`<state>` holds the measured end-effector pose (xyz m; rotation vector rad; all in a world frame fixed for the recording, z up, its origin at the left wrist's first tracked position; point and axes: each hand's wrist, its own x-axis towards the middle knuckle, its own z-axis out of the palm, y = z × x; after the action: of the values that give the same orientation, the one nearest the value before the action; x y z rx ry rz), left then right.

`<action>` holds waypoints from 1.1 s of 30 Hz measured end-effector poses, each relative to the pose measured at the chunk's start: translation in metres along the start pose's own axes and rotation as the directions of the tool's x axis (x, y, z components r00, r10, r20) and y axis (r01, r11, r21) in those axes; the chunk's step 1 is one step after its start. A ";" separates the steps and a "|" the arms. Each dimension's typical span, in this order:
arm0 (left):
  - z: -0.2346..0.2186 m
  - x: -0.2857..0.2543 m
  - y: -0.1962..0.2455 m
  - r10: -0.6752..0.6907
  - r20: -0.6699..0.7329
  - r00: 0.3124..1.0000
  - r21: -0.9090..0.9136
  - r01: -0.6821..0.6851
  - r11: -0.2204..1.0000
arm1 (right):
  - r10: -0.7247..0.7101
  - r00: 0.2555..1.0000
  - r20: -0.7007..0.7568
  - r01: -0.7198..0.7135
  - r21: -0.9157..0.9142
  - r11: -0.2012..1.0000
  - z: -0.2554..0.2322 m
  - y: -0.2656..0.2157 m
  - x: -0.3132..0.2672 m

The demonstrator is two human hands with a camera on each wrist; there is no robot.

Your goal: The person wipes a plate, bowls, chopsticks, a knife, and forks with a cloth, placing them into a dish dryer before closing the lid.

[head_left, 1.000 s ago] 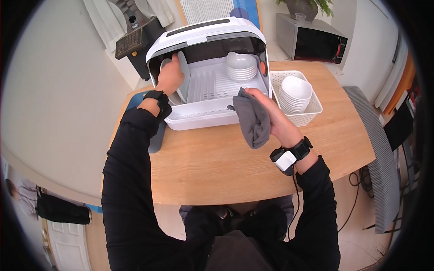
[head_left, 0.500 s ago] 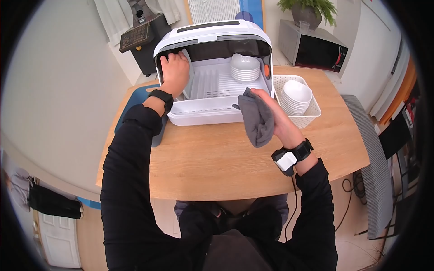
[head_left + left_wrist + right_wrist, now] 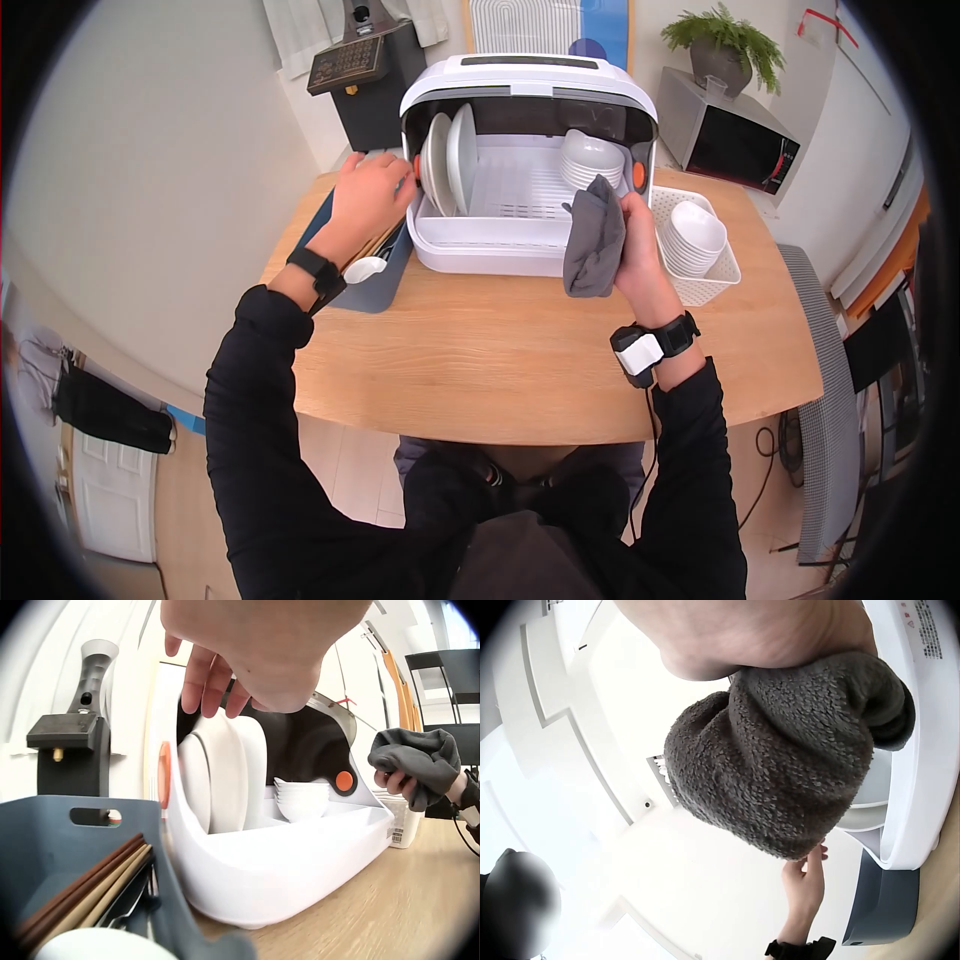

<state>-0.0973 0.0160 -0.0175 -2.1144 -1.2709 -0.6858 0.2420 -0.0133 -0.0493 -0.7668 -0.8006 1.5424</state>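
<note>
My right hand (image 3: pixel 640 262) grips a grey fluffy cloth (image 3: pixel 594 245) in front of the right side of a white dish rack cabinet (image 3: pixel 490 262). My left hand (image 3: pixel 368 198), fingers loosely bent and holding nothing, is above a blue-grey bin (image 3: pixel 176 855), beside the cabinet's left wall. Inside the cabinet, plates (image 3: pixel 462 160) stand upright at the left end. A stack of white bowls (image 3: pixel 590 158) sits at its right end. Chopsticks (image 3: pixel 97 889) and a white spoon (image 3: pixel 365 269) lie in the bin. The cabinet's dark lid is raised.
Right of the cabinet, a white perforated basket (image 3: pixel 712 291) holds more stacked white bowls (image 3: pixel 694 240). Behind it stands a microwave (image 3: pixel 740 145) with a potted plant (image 3: pixel 722 60) on top. A grey bench (image 3: pixel 815 370) runs along the table's right side.
My left hand has come out of the cabinet, away from the plates, and moved left over the bin. The right hand keeps its hold on the cloth. The head view has shifted.
</note>
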 end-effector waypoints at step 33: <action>0.026 -0.074 -0.091 -0.147 0.649 0.746 -0.215 0.365 0.906 | 0.024 0.988 0.154 -0.058 0.219 0.974 -0.009 0.017 0.035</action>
<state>-0.2060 0.0243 -0.0667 -2.5909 -1.9564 -0.3125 0.2367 0.0202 -0.0700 -0.5097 -0.7095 1.7091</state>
